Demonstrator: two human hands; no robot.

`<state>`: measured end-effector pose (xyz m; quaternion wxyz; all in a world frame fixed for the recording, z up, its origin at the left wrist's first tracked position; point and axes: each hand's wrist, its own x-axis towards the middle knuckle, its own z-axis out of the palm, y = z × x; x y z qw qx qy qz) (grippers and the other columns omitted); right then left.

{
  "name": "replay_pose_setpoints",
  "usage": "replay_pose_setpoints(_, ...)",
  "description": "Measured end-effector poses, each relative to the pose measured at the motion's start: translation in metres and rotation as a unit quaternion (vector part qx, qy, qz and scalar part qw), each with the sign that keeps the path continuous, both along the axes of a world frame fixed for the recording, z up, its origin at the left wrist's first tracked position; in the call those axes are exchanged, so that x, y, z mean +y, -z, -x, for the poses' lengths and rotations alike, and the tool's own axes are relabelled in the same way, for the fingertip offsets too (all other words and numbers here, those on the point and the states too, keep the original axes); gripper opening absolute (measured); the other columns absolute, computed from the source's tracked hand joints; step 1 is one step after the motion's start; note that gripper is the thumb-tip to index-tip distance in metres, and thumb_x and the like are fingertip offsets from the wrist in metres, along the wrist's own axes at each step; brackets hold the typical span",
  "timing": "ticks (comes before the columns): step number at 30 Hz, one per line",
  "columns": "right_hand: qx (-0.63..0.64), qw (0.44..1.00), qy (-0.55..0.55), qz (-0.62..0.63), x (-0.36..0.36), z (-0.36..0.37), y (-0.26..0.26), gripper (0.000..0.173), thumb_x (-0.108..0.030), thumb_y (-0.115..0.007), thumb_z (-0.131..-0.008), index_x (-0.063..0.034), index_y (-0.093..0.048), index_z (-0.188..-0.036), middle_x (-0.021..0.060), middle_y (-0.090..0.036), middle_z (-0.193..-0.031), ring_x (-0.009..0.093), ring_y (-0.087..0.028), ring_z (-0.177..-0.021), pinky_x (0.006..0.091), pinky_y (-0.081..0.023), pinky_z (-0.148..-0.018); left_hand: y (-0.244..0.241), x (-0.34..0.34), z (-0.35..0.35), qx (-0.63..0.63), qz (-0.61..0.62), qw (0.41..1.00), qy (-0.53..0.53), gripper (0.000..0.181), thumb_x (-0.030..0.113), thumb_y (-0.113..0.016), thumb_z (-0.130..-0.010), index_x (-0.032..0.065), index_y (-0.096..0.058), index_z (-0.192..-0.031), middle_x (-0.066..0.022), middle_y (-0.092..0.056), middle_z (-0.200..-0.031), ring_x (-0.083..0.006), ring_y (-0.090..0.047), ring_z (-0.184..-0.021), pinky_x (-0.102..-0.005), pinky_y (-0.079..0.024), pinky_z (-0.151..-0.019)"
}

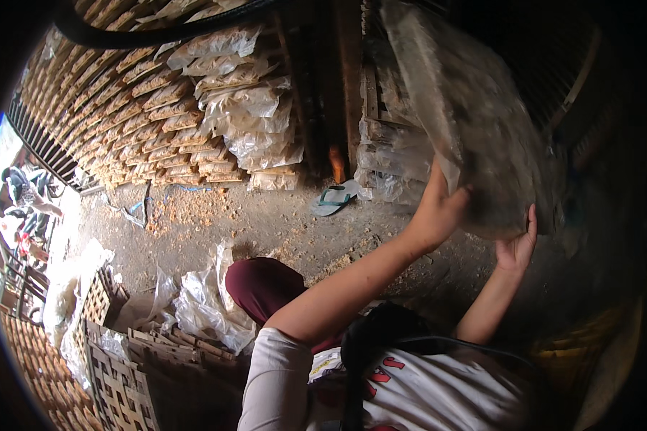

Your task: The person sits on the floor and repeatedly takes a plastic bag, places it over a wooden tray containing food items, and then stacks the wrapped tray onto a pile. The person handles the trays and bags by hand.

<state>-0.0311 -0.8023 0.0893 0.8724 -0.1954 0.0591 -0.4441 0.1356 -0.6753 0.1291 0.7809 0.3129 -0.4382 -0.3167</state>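
Raised ahead and to my right is a large, flat bundle in cloudy plastic sheeting (480,124), tilted and blurred, its contents hard to make out. My left hand (443,207) grips its left lower edge, beside a loose plastic flap. Against the lower right part of the bundle, my right hand (517,245) rests with a finger pointing up; some of its fingers are hidden. Just behind the bundle, a stack of plastic-covered layers (391,161) stands by a wooden frame.
Many rows of plastic-wrapped, light-brown slabs (167,113) fill slatted racks at left. A flip-flop (334,198) lies on the crumb-strewn floor (205,226). Crumpled plastic (210,307) and a woven bamboo basket (118,382) are beside my knee. Dark posts (318,81) stand ahead.
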Motion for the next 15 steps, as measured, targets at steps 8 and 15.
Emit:
replay_pose_setpoints(8,0.034,0.990,0.098,0.090,-0.026,-0.039,-0.023,0.037,-0.009,-0.056,-0.088,0.0038,-0.047,-0.121,0.0136,-0.052,-0.124,0.025,-0.050,-0.114,0.0390,-0.042,-0.095,0.009,-0.003,-0.072,0.117,-0.150,0.975,0.119,0.066,0.035,-0.050,-0.087,0.0080,-0.021,-0.140,-0.0105,-0.045,-0.128,-0.0229,-0.045,-0.114,-0.0354,-0.032,-0.101)
replay_pose_setpoints(15,-0.023,0.998,0.005,0.054,-0.120,-0.117,-0.016,0.035,-0.007,-0.057,-0.086,0.0065,-0.048,-0.117,0.0179,-0.053,-0.121,0.027,-0.051,-0.112,0.0379,-0.042,-0.096,0.047,0.098,-0.112,0.142,-0.163,0.976,0.005,0.073,0.040,-0.047,-0.089,0.0134,-0.009,-0.146,-0.0186,-0.026,-0.145,-0.0302,-0.029,-0.133,-0.0445,-0.023,-0.107)
